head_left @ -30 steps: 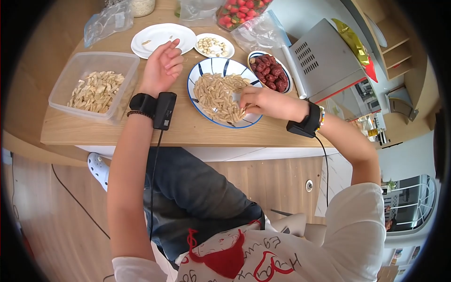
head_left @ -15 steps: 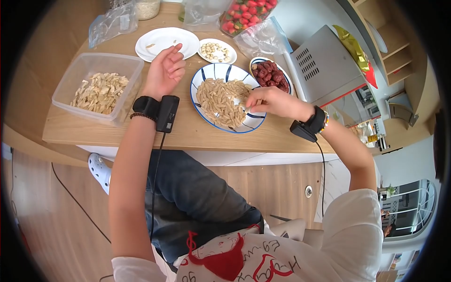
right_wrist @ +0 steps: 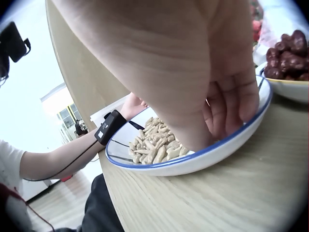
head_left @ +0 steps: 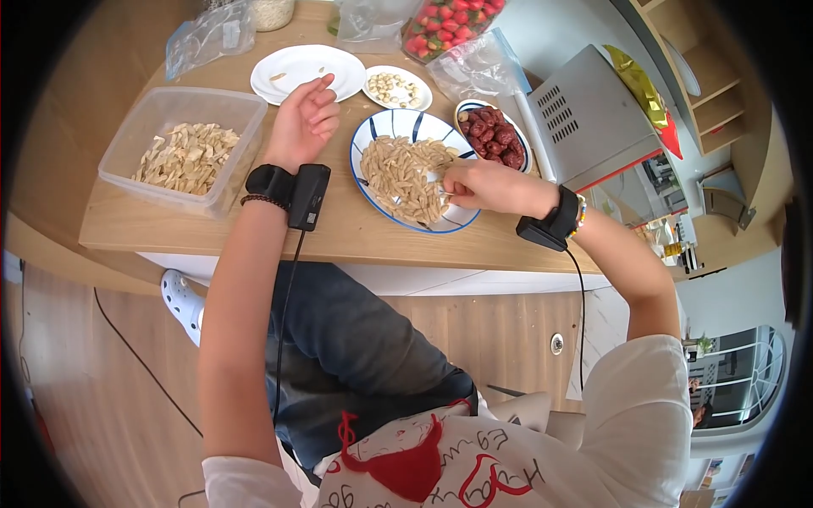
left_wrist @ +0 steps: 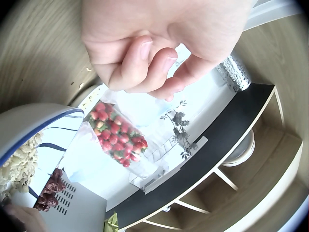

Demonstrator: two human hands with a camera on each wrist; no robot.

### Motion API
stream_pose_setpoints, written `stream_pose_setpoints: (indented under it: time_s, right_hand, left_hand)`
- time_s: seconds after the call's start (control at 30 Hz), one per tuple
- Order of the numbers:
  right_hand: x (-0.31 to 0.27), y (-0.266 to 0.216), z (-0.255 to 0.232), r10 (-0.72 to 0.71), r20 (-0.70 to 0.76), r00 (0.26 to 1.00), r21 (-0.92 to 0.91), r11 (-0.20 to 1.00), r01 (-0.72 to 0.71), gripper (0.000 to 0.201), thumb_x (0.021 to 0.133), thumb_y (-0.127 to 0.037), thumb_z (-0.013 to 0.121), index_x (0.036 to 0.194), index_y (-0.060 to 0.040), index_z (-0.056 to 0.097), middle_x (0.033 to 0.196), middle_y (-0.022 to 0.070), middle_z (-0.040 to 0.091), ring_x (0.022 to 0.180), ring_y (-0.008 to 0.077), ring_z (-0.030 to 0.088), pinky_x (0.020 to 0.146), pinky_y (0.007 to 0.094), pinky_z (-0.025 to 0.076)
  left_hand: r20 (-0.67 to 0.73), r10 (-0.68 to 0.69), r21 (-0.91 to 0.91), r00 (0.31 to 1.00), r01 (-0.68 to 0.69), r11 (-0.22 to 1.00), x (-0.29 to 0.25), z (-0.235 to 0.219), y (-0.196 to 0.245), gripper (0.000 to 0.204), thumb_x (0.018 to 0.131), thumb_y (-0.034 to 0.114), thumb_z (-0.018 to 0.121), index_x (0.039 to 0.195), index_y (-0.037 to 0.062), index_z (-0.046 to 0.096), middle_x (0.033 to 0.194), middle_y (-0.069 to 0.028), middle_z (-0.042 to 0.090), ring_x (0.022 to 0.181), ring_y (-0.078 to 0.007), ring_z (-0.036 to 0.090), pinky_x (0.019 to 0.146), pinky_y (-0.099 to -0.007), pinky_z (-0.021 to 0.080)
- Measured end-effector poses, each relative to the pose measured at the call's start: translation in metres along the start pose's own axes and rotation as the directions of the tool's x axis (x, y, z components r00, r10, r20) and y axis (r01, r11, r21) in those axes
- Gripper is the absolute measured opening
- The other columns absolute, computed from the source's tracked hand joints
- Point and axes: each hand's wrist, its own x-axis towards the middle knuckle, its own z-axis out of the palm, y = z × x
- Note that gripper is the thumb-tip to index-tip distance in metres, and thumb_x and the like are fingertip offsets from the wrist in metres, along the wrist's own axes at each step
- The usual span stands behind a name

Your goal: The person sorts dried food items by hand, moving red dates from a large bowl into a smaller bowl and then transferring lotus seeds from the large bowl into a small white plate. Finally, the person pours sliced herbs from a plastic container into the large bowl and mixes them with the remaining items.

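The left hand (head_left: 306, 127) hovers palm up between the plastic tub (head_left: 182, 191) and the bowl, fingers loosely curled; the left wrist view shows those fingers (left_wrist: 140, 67) with nothing in them. A white bowl with a blue rim (head_left: 366, 188) contains many pale, elongated pieces (head_left: 402, 173). At the bowl's right side is the right hand (head_left: 491, 186), its thumb and fingertips down among the pieces. From the right wrist, the hand (right_wrist: 193, 72) reaches over the bowl's rim (right_wrist: 193, 164) beside the pieces (right_wrist: 157, 142); whether its fingertips pinch one is hidden.
Behind the bowl are a white plate (head_left: 296, 71) with a few bits and a small dish (head_left: 398, 88) of round pale pieces. Dark red dates (head_left: 493, 135) fill a bowl at right, near a grey appliance (head_left: 584, 118). Strawberries (head_left: 449, 27) and clear bags stand behind.
The right hand lifted slightly off the pieces, then lowered back to the bowl's right side. The left hand keeps its loose curl. The whole view has shifted a little.
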Motion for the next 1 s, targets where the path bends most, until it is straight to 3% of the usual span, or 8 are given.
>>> stream_pose_setpoints:
  time_s: [0.23, 0.43, 0.63, 1.0]
  right_hand:
    - [0.001, 0.004, 0.002, -0.092, -0.141, 0.986, -0.065, 0.994, 0.084, 0.010, 0.081, -0.009, 0.060, 0.086, -0.0016, 0.056, 0.084, 0.0128, 0.056, 0.080, 0.0312, 0.057, 0.071, 0.0380, 0.045]
    - [0.000, -0.004, -0.005, -0.061, -0.069, 0.996, 0.000, 0.998, 0.061, 0.009, 0.077, -0.006, 0.061, 0.081, 0.0004, 0.056, 0.083, 0.0145, 0.057, 0.083, 0.0316, 0.058, 0.073, 0.0393, 0.045]
    - [-0.008, -0.007, 0.000, -0.039, -0.089, 0.995, -0.251, 0.968, 0.015, 0.012, 0.080, -0.012, 0.061, 0.083, -0.0003, 0.062, 0.084, 0.0127, 0.059, 0.081, 0.0301, 0.060, 0.071, 0.0375, 0.048]
    - [-0.007, -0.023, -0.001, -0.096, -0.088, 0.992, -0.284, 0.957, 0.067, 0.012, 0.078, -0.009, 0.057, 0.079, 0.0016, 0.061, 0.083, 0.0160, 0.059, 0.080, 0.0319, 0.060, 0.069, 0.0396, 0.049]
  left_hand:
    - [-0.030, 0.011, -0.001, 1.000, -0.011, 1.000, -0.001, 0.001, 0.000, 0.021, 0.089, 0.015, 0.053, 0.106, 0.0039, 0.050, 0.066, 0.0036, 0.040, 0.050, -0.0059, 0.031, 0.042, -0.0203, 0.023]
    - [-0.036, 0.017, -0.007, 0.999, -0.018, 1.000, 0.000, -0.001, 0.000, 0.019, 0.091, 0.014, 0.051, 0.108, 0.0055, 0.050, 0.068, 0.0036, 0.040, 0.051, -0.0058, 0.031, 0.043, -0.0196, 0.024]
    - [-0.033, 0.032, 0.018, 0.999, -0.031, 0.999, 0.001, -0.003, -0.001, 0.026, 0.090, 0.015, 0.055, 0.113, 0.0048, 0.049, 0.069, 0.0028, 0.041, 0.049, -0.0058, 0.030, 0.042, -0.0202, 0.023]
    - [-0.029, 0.005, 0.016, 1.000, -0.004, 1.000, -0.001, -0.002, 0.000, 0.022, 0.092, 0.011, 0.050, 0.113, 0.0051, 0.048, 0.069, 0.0025, 0.040, 0.050, -0.0058, 0.031, 0.043, -0.0197, 0.024]
